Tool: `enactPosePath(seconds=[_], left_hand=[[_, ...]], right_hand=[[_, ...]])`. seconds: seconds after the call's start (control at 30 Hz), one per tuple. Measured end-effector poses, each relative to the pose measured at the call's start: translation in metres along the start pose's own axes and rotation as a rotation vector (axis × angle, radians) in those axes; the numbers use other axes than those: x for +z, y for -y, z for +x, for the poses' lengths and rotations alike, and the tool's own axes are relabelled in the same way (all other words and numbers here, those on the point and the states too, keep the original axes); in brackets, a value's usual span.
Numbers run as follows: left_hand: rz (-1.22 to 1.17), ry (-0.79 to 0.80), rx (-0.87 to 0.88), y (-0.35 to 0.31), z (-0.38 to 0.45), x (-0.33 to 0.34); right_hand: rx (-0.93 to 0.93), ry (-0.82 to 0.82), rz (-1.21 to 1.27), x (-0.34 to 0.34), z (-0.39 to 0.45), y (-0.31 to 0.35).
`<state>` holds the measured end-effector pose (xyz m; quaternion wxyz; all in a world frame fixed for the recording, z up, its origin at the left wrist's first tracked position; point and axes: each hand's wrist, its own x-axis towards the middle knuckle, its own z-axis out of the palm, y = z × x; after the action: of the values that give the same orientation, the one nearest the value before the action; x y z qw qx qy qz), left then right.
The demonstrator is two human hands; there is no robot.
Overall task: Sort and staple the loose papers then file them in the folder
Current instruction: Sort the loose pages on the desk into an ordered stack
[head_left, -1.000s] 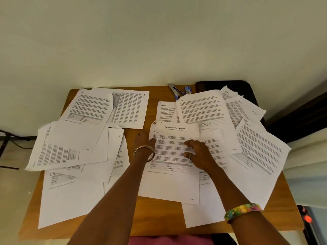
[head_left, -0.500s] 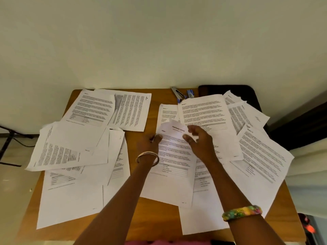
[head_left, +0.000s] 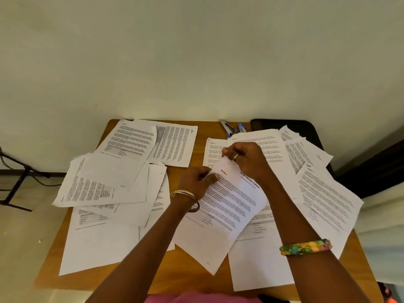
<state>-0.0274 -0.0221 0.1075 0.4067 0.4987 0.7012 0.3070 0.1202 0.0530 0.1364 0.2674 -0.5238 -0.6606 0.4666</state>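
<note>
Centre of the table (head_left: 218,278), the title sheet (head_left: 227,206) lies tilted, its top corner lifted toward 12 o'clock. The right hand (head_left: 247,159) pinches that top edge, fingers curled. The left hand (head_left: 196,180) grips the sheet's left edge, thumb on the print. Loose papers (head_left: 102,182) spread from 9 o'clock round to 3 o'clock, overlapping. At 12 o'clock, by the wall, a stapler (head_left: 228,127) sits just beside a blue box (head_left: 241,127). A dark folder (head_left: 271,124) lies at 1 o'clock, partly under papers.

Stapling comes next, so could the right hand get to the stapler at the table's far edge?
Probably yes: the stapler lies uncovered just beyond the right hand, but that hand must first release the sheet it pinches.
</note>
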Motion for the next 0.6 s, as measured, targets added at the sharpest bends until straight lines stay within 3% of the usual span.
enactPosePath(seconds=[0.13, 0.27, 0.4, 0.6], left_hand=[[0.046, -0.076, 0.072, -0.005, -0.005, 0.0], [0.055, -0.13, 0.096, -0.009, -0.011, 0.001], [0.024, -0.171, 0.091, -0.007, -0.016, -0.001], [0.015, -0.128, 0.103, -0.009, -0.023, -0.006]], right_hand=[[-0.04, 0.008, -0.126, 0.011, -0.007, 0.008], [0.045, 0.11, -0.293, 0.018, -0.009, 0.015], [0.123, 0.048, -0.119, 0.016, -0.014, 0.018], [0.144, -0.039, -0.071, 0.018, -0.024, 0.019]])
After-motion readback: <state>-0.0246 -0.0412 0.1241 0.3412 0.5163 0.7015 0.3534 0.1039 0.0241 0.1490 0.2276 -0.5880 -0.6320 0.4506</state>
